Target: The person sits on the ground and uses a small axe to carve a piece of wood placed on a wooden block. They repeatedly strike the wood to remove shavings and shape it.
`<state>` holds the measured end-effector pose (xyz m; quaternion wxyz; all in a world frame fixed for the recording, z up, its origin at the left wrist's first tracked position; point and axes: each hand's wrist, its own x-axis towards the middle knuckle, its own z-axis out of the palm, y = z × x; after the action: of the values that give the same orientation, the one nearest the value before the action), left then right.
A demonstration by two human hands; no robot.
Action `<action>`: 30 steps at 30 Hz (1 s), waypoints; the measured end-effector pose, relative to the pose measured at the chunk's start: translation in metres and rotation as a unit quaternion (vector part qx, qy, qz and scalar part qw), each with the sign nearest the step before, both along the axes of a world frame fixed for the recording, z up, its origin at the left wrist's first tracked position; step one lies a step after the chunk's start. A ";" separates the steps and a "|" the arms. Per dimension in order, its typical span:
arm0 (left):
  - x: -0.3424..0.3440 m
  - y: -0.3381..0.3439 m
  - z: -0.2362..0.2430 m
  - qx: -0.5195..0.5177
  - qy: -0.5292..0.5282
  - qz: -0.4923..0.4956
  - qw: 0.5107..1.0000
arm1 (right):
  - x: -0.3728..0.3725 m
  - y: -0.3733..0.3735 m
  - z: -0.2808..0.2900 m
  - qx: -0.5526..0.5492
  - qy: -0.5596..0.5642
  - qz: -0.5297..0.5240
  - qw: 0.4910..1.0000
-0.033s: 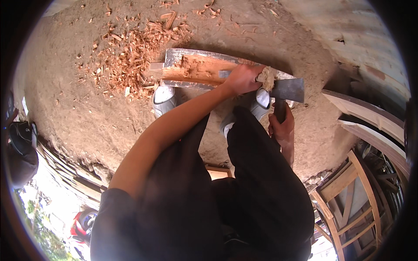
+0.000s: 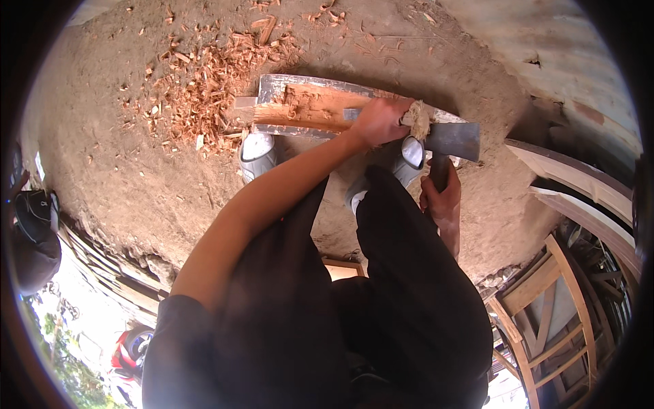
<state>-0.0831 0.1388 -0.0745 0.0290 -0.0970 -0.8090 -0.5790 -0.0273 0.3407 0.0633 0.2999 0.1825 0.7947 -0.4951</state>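
Observation:
A curved wooden piece [image 2: 320, 102] with grey, weathered edges lies on the ground across my feet, its reddish middle hollowed out. My left hand [image 2: 383, 123] is wrapped round a chisel [image 2: 352, 114]; its flat metal blade rests over the hollow, pointing left. The chisel's frayed wooden butt [image 2: 420, 120] sticks out on the right of that fist. My right hand [image 2: 443, 194] grips the dark handle of a hatchet [image 2: 455, 141]. The hatchet's head is close beside the frayed butt, its broad edge facing right. Whether the two touch I cannot tell.
Reddish wood chips [image 2: 211, 88] are heaped on the dirt floor at the far left. My grey shoes [image 2: 259, 158] stand against the workpiece. At right lean curved boards [image 2: 579, 170] and a wooden frame [image 2: 538, 293]. A red motorbike [image 2: 126, 351] shows at lower left.
The hatchet head has shifted slightly to the right, away from the chisel's butt. My left hand, the chisel and the workpiece look nearly unmoved.

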 end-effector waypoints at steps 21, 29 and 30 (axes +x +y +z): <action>-0.003 0.003 -0.008 -0.029 0.003 -0.010 1.000 | -0.026 -0.022 0.017 0.014 0.046 -0.030 0.998; -0.002 0.003 -0.009 -0.051 0.013 0.002 0.999 | -0.031 -0.017 0.011 -0.013 0.063 -0.067 0.996; -0.003 0.003 -0.008 -0.048 0.011 -0.006 0.999 | -0.031 -0.016 0.011 0.017 0.034 0.021 0.999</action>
<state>-0.0857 0.1416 -0.0829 0.0292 -0.1097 -0.8348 -0.5387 -0.0580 0.3247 0.0742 0.2796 0.1536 0.8164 -0.4815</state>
